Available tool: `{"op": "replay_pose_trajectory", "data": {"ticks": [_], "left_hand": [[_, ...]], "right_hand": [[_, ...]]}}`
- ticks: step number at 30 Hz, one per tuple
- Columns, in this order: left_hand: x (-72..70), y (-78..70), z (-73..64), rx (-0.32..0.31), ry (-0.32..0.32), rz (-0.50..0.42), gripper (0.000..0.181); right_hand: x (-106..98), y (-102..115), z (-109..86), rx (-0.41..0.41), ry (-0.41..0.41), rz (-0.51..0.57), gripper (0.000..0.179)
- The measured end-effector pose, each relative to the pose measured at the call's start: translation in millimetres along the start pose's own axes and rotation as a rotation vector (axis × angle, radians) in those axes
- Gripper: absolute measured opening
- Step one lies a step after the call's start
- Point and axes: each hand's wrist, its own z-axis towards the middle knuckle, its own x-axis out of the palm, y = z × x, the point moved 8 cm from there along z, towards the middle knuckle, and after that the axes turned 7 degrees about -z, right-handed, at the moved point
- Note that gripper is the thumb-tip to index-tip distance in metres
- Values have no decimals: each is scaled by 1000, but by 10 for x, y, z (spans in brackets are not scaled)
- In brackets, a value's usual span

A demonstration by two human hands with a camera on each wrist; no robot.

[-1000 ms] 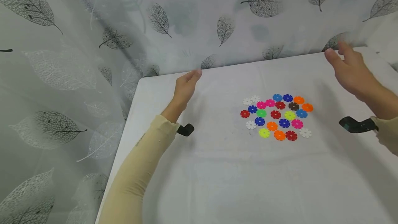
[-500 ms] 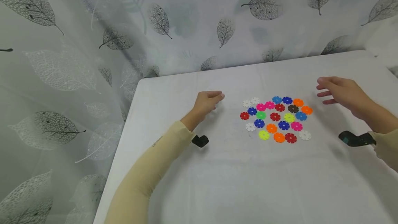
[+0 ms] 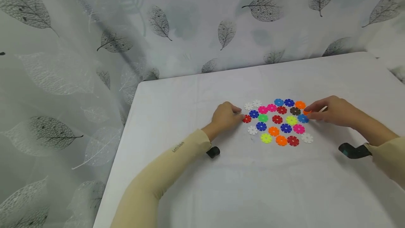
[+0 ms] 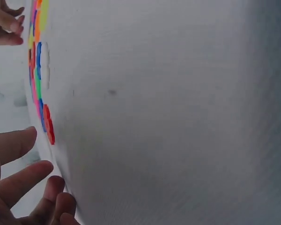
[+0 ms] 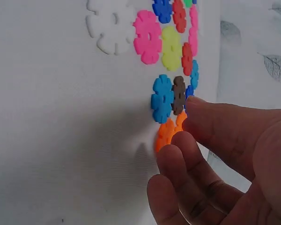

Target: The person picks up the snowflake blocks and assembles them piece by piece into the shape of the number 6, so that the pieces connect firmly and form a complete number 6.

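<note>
Flat notched plastic discs in many colours lie in a loose patch on the white table, right of centre in the head view. My left hand (image 3: 224, 117) reaches the patch's left edge beside a red disc (image 3: 247, 119). In the left wrist view its fingers are loosely bent and apart from the red disc (image 4: 48, 124). My right hand (image 3: 336, 112) is at the right edge, over an orange disc (image 5: 165, 136) that its fingers partly hide. Thumb and fingertips stand apart there, next to a light blue disc (image 5: 162, 99). Whether they touch the orange disc is unclear.
The white table (image 3: 253, 185) runs back to a curtain (image 3: 190, 27) printed with leaves. More curtain hangs along the left side. A black wrist mount (image 3: 354, 150) sticks out below the right hand, another (image 3: 213, 152) below the left.
Both hands have come down and inward from either side, the left to the red disc, the right to the orange disc. The discs lie as before.
</note>
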Motion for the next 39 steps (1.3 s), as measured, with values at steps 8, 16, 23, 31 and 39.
{"op": "replay_pose_trajectory", "data": {"ticks": [8,16,23,31,39], "left_hand": [[94,-163,-20,123,-18,241,40],[79,-204,-40,163,-41,260,31],[52,-160,-85,139,-47,127,27],[-34,-18,-137,67,-18,-241,9],[-140,127,-190,-29,64,-584,25]], "right_hand": [[21,69,19,1,-62,-93,47],[33,102,9,5,-79,-157,46],[62,110,-2,8,-70,-137,46],[77,154,-4,-15,-93,-108,45],[59,327,-21,-73,-117,-54,38]]}}
